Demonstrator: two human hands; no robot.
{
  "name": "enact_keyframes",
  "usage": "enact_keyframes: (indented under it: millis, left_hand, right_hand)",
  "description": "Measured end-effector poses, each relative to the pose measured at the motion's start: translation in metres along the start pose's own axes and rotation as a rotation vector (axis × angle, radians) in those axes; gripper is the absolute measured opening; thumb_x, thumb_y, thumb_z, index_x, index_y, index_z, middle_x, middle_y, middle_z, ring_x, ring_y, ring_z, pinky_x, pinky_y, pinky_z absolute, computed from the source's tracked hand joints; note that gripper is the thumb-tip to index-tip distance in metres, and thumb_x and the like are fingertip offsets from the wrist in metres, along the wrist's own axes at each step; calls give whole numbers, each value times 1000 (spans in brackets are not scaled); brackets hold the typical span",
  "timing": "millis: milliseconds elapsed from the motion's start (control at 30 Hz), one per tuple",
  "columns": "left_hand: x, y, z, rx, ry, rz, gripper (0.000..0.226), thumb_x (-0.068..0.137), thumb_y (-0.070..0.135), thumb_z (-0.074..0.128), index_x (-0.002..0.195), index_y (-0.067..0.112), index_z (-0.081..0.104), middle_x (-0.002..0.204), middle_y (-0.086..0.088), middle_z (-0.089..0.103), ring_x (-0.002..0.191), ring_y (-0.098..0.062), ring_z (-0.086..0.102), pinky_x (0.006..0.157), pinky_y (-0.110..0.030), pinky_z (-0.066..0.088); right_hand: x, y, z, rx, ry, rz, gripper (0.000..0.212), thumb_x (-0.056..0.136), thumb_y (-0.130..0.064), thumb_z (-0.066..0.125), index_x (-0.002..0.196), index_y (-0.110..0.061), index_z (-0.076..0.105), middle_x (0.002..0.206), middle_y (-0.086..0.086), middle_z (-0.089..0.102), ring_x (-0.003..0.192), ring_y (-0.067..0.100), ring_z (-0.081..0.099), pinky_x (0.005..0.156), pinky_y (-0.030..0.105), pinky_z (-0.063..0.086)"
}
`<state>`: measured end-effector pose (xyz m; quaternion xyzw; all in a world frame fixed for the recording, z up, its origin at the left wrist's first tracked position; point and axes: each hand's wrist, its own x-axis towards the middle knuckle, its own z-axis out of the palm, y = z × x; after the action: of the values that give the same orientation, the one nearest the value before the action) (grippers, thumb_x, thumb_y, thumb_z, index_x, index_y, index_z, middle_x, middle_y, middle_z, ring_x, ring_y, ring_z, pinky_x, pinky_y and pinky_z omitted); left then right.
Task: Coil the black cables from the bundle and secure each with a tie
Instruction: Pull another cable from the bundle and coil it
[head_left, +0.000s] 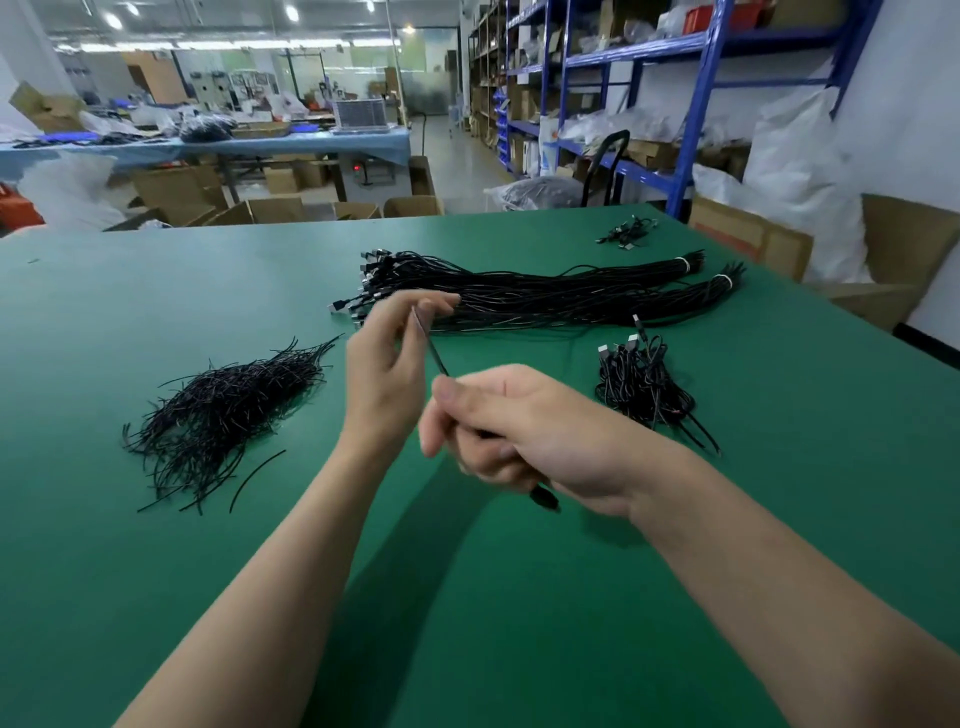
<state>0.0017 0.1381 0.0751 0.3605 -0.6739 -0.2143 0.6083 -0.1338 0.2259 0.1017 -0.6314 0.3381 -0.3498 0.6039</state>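
Note:
A long bundle of black cables lies across the far middle of the green table, bound with white bands at its right end. My left hand is raised above the table and pinches the upper end of a thin black tie. The tie runs down into my right hand, which grips a coiled black cable; its plug sticks out below the palm. A heap of loose black ties lies to the left. Tied coils are piled to the right.
A few more small black cables lie near the table's far right corner. One stray tie lies beside the heap. Cardboard boxes and blue shelving stand beyond the right edge.

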Motion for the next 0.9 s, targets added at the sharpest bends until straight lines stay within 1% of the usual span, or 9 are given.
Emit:
enact_keyframes:
  millis: [67,267,333,400,500,633,700,833,900]
  left_hand:
    - [13,-2,-7,53,50,121,24,108,10,45,98,9,67,102,-2,74,101,-16,69,90,-35,52]
    - [16,-7,-17,100,91,278,23,108,19,42,101,19,64,91,9,63,87,-8,60,80,-25,46]
    - [8,-11,-13,158,1,213,28,109,21,40,108,16,67,98,5,61,94,-4,56,85,-23,43]
    - [-6,-27,-10,220,-131,103,31,108,22,41,115,14,69,98,-3,55,97,-14,55,90,-34,45]
    - [-27,-46,-6,396,-302,42,25,107,24,48,101,15,71,81,-1,42,82,-21,46,78,-44,43]
    - [-32,-47,-6,420,-435,26,19,104,31,54,86,36,58,65,11,41,66,-4,42,65,-33,27]
    - [-27,-45,-9,414,-523,-45,30,106,34,51,78,42,59,62,17,51,62,3,46,63,-30,30]
    - [-29,-33,-10,211,-572,-122,27,107,24,47,131,24,61,72,14,56,60,-2,45,64,-23,39]
    - [-29,-26,-10,148,-504,-85,28,107,20,49,130,16,64,74,5,58,64,-8,48,65,-25,42]
  right_hand:
    - [-5,6,-8,-72,30,40,42,109,-35,39,80,-19,65,50,-9,32,46,8,25,43,20,18]
    - [0,18,-19,9,82,37,39,106,-36,43,81,-17,65,50,-8,30,47,10,24,45,22,15]
    - [3,16,-18,107,20,21,37,105,-37,43,83,-16,65,51,-8,27,46,10,20,45,24,12]
    - [7,12,-18,235,-8,-6,37,104,-38,43,83,-16,64,53,-8,25,47,9,17,44,24,11]
    - [12,5,-21,428,55,-54,35,103,-37,42,86,-16,62,54,-8,25,45,6,17,41,20,14]
    - [16,6,-28,592,190,-57,30,103,-33,42,90,-14,61,55,-10,25,48,5,14,41,18,13]
    - [15,9,-30,598,209,-55,29,103,-31,43,91,-14,61,56,-10,26,48,5,15,42,18,13]
    - [14,14,-30,560,178,-70,27,103,-28,44,93,-13,63,56,-9,28,44,3,23,41,18,17]
    - [15,12,-30,552,171,-91,26,103,-27,43,95,-12,62,55,-9,31,42,3,26,39,16,20]
